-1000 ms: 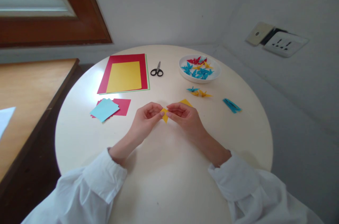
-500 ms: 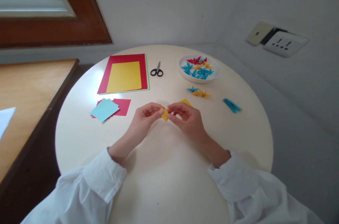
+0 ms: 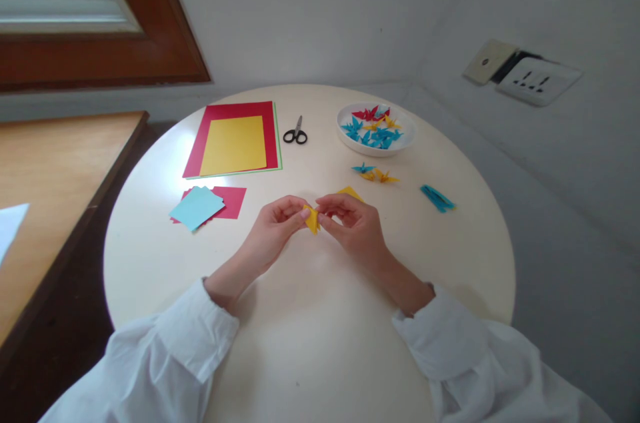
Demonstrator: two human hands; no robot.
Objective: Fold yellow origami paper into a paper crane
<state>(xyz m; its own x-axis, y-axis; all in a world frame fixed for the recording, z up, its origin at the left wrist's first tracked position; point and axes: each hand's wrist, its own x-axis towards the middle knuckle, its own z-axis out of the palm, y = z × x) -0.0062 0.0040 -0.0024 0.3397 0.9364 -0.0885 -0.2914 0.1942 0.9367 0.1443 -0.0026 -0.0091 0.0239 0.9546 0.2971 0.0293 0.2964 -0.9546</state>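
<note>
Between my two hands, above the middle of the round table (image 3: 300, 343), is a small folded piece of yellow paper (image 3: 313, 220), one point of it facing down toward me. My left hand (image 3: 280, 219) pinches its left side between thumb and fingers. My right hand (image 3: 353, 221) pinches the right side the same way, fingertips close to the left ones. Just behind my right hand lies a flat yellow paper (image 3: 351, 193), partly hidden by the fingers. Beyond it rest a blue paper crane (image 3: 364, 169) and yellow paper cranes (image 3: 384, 177).
A white dish (image 3: 345, 137) holds several paper cranes. Black-handled scissors (image 3: 295, 135) lie left of it, near large red and yellow sheets (image 3: 235, 143). Light blue squares (image 3: 197, 208) overlap red ones (image 3: 233, 203) at left. Blue paper strips (image 3: 437, 198) lie at right.
The yellow paper's shape between my fingers has changed: its lower point now reaches further down and shows more folded layers. Both hands have barely moved.
</note>
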